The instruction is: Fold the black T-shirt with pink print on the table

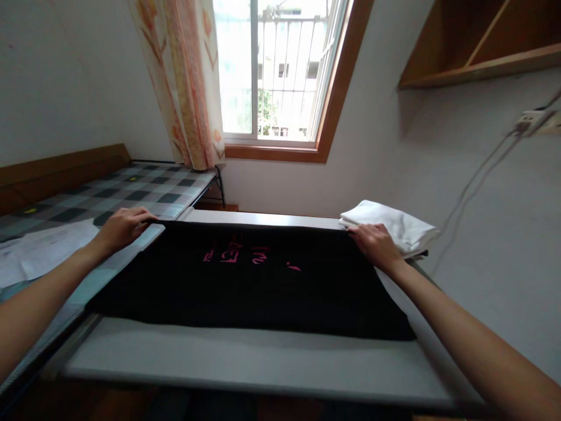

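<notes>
A black cloth garment with pink printing [263, 298] lies spread across a white table [254, 356], its long sides running left to right. My left hand [127, 225] pinches its far left corner, just past the table's left side. At the far right corner, my right hand [374, 242] has its fingers closed on the same garment's edge. The near edge lies on the tabletop, and its left end reaches the table's side. Whether the garment is a shirt cannot be made out.
Folded white cloth [390, 225] sits at the table's far right, just beyond my right hand. On the left stands a bed with a checkered mattress [153, 181], with papers [52, 248] on it. A curtain [188, 82] hangs by the window; a wooden shelf [477, 67] is on the right wall.
</notes>
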`<state>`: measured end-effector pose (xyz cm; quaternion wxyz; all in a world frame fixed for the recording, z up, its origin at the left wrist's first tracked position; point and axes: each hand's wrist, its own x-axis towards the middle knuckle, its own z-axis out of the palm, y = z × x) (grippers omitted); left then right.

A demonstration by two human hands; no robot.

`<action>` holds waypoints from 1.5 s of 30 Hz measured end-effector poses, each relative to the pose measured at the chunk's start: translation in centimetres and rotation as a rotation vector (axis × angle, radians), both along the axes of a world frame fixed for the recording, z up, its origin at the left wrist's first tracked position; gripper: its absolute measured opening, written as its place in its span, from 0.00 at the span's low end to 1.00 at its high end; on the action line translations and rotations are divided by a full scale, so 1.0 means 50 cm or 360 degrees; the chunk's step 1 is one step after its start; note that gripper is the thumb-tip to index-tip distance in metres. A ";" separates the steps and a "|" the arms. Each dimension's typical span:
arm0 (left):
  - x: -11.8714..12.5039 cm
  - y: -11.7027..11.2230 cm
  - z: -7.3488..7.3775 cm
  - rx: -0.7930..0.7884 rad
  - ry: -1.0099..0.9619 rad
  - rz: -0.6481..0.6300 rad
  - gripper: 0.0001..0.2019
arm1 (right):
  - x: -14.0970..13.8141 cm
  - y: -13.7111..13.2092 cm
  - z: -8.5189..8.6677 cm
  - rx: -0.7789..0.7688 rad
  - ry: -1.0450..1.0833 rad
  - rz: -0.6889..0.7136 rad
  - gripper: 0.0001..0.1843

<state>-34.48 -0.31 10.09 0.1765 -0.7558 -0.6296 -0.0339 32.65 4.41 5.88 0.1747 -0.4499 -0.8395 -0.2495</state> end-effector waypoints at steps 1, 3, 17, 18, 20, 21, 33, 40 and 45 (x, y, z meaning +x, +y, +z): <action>-0.006 -0.027 -0.010 -0.0001 0.0007 -0.0025 0.20 | 0.012 -0.025 -0.010 -0.0001 -0.0043 0.0072 0.18; -0.010 -0.072 -0.037 -0.0074 0.0007 -0.0077 0.20 | 0.028 -0.066 -0.036 -0.0063 -0.0138 0.0224 0.16; -0.023 -0.173 -0.061 -0.0024 -0.0105 -0.0073 0.19 | 0.049 -0.151 -0.028 -0.0043 -0.0211 0.0221 0.19; -0.026 -0.183 -0.070 -0.0035 -0.0102 -0.0077 0.19 | 0.055 -0.159 -0.039 -0.0060 -0.0240 0.0228 0.19; -0.024 -0.200 -0.091 -0.0117 -0.0115 -0.0088 0.18 | 0.062 -0.170 -0.062 -0.0116 -0.0286 0.0224 0.18; -0.019 -0.206 -0.099 -0.0156 -0.0123 -0.0096 0.18 | 0.063 -0.172 -0.070 -0.0144 -0.0287 0.0214 0.18; -0.001 -0.247 -0.109 -0.0010 -0.0194 0.0092 0.20 | 0.069 -0.194 -0.081 -0.0230 0.0067 0.0223 0.13; -0.004 -0.280 -0.104 0.0084 -0.0195 0.0086 0.23 | 0.078 -0.208 -0.090 -0.0111 0.0161 0.0128 0.13; 0.010 -0.269 -0.110 -0.0041 0.0052 0.0054 0.21 | 0.081 -0.213 -0.084 -0.0204 0.0172 0.0208 0.12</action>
